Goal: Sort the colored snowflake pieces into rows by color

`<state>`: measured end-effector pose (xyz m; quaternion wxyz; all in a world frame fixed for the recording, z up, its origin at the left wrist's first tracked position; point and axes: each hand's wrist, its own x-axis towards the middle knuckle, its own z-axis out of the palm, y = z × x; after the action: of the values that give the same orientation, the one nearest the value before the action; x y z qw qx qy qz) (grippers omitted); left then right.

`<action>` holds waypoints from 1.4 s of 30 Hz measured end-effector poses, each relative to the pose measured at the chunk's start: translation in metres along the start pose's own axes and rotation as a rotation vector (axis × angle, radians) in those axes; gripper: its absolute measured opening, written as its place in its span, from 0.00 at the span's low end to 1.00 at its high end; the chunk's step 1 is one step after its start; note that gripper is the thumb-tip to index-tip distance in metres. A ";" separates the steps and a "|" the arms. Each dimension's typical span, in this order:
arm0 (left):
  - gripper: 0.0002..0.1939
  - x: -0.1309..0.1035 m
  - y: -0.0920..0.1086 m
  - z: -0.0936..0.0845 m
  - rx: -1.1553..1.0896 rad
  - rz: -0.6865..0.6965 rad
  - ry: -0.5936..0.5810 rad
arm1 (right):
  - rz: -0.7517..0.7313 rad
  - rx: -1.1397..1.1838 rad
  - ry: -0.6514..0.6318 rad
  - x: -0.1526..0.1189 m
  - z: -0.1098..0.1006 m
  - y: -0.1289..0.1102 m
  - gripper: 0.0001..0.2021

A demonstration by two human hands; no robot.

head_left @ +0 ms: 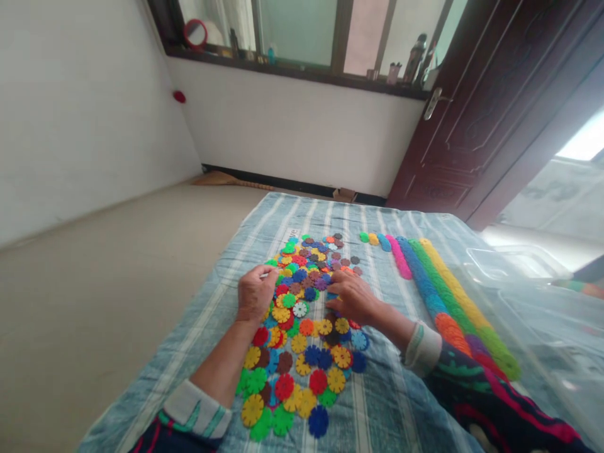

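A loose heap of notched plastic discs (298, 343) in many colours spreads over the striped cloth. At the heap's left edge is my left hand (257, 292), with thumb and fingers pinched together; what they hold, if anything, is hidden. My right hand (353, 297) reaches in over the heap's right side, fingers apart and tips down among the discs. Farther right, discs are lined up by colour in long overlapping rows: a yellow row (450, 286), a green row (441, 286), a blue row (419, 277) and a short pink row (399, 257).
The blue-grey striped cloth (226, 308) covers the table. Clear plastic containers (514, 258) stand at the right edge. A broom (226, 180) lies on the floor by the far wall. A dark red door (453, 126) is at the right, beside a window sill (302, 74) with bottles.
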<state>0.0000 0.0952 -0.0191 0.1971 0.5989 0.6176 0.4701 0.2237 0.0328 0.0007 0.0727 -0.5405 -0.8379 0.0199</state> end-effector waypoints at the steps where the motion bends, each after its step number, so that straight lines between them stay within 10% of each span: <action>1: 0.15 0.000 0.000 0.000 -0.005 0.005 0.001 | 0.007 -0.003 0.000 0.000 -0.001 0.000 0.10; 17: 0.15 0.002 -0.001 -0.005 0.001 -0.038 0.012 | 0.067 -0.119 -0.131 0.001 -0.008 -0.012 0.10; 26: 0.15 0.003 -0.002 -0.002 -0.001 -0.017 0.005 | 0.309 0.024 0.111 0.041 -0.021 0.028 0.18; 42: 0.14 0.002 -0.001 -0.002 0.007 0.003 -0.035 | 0.502 0.082 -0.044 0.072 -0.015 0.052 0.15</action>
<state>-0.0029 0.0964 -0.0183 0.2053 0.6085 0.6149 0.4578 0.2433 0.1193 0.0170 0.0691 -0.7276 -0.6775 0.0828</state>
